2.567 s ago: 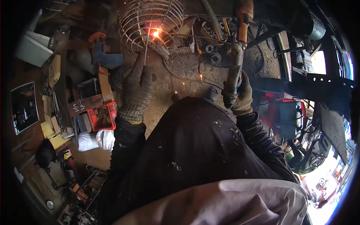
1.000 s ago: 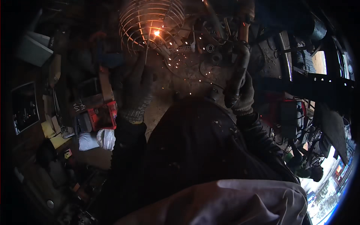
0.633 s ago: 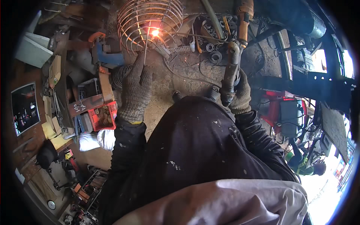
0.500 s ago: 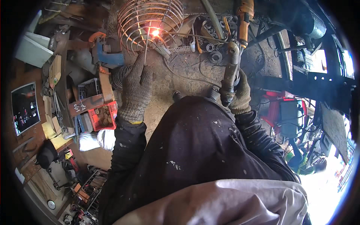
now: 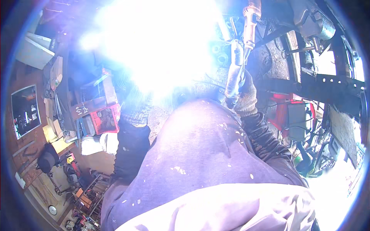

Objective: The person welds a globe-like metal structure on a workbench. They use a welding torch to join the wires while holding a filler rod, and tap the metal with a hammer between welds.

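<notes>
A blinding white-blue welding arc glare [image 5: 162, 42] fills the upper middle and hides the round wire cage seen there half a second ago. My left hand [image 5: 137, 106] wears a knitted work glove and reaches into the lower left of the glare. Its fingers are washed out, so their hold does not show. On the right, my gloved right hand [image 5: 248, 97] is closed around a worn, pipe-like welding electrode holder [image 5: 233, 79], its fingers partly hidden behind it. The holder's upper end lies at the glare's right edge.
Beyond the holder lies an orange-bodied power tool [image 5: 250, 29]. A red plastic basket [image 5: 105, 120] stands left of my left forearm. A red-framed machine [image 5: 295, 117] with cables sits at right. Dark steel beams [image 5: 327, 84] cross the right side.
The small orange glow on the wire cage has become a huge white glare, covering the cage and the thin rod in my left hand. Both hands stay in nearly the same places.
</notes>
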A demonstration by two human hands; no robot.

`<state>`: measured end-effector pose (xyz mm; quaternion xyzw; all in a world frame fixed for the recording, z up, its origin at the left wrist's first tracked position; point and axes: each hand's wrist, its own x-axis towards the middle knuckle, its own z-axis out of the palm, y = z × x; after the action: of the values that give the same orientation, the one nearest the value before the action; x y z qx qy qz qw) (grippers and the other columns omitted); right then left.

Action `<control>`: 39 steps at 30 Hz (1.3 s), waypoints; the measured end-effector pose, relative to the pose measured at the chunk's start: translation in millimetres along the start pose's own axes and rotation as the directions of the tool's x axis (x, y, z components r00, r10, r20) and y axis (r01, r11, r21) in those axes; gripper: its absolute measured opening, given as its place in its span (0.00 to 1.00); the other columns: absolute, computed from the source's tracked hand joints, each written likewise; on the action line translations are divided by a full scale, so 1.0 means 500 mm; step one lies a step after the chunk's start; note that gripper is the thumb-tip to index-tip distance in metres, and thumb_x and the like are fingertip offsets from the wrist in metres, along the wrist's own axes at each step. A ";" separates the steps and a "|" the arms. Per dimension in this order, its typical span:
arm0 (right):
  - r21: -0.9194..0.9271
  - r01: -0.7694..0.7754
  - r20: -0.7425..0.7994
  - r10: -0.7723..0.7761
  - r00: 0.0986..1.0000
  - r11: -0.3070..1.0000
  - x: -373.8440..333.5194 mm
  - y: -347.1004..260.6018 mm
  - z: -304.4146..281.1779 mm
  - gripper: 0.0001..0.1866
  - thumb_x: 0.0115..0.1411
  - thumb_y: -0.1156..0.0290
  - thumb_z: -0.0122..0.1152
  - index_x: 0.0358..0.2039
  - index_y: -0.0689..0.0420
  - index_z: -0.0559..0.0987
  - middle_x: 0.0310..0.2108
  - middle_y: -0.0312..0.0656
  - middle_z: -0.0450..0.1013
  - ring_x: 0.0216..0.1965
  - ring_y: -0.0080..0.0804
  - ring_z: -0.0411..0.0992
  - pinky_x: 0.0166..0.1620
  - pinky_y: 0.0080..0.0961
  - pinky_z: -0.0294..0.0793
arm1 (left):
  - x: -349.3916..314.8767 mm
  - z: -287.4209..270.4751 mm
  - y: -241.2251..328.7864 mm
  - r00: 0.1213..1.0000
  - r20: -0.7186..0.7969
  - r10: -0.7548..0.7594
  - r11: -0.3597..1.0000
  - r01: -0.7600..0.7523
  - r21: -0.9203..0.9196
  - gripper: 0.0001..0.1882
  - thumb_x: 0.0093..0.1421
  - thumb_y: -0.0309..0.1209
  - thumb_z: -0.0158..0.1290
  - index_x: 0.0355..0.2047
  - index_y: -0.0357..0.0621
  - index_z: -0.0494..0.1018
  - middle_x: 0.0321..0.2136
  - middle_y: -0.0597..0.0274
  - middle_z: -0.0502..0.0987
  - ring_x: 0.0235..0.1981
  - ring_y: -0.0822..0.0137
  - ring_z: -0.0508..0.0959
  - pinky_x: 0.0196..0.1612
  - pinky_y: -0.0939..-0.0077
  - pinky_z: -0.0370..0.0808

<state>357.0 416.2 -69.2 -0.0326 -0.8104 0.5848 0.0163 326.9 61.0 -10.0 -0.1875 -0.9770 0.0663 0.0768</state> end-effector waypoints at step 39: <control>-0.190 0.237 0.123 -0.217 0.968 0.953 0.052 -0.074 0.013 0.24 0.69 0.78 0.49 0.65 0.55 0.62 0.43 0.46 0.71 0.37 0.34 0.76 0.36 0.33 0.82 | 0.030 -0.049 0.047 0.942 -0.141 -0.305 0.699 0.121 -0.705 0.26 0.70 0.31 0.49 0.66 0.38 0.64 0.51 0.43 0.78 0.31 0.62 0.83 0.34 0.71 0.80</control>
<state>329.5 400.0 -36.4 0.0888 -0.8641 0.4939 0.0394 325.9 90.8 12.4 -0.0942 -0.9291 -0.3333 0.1300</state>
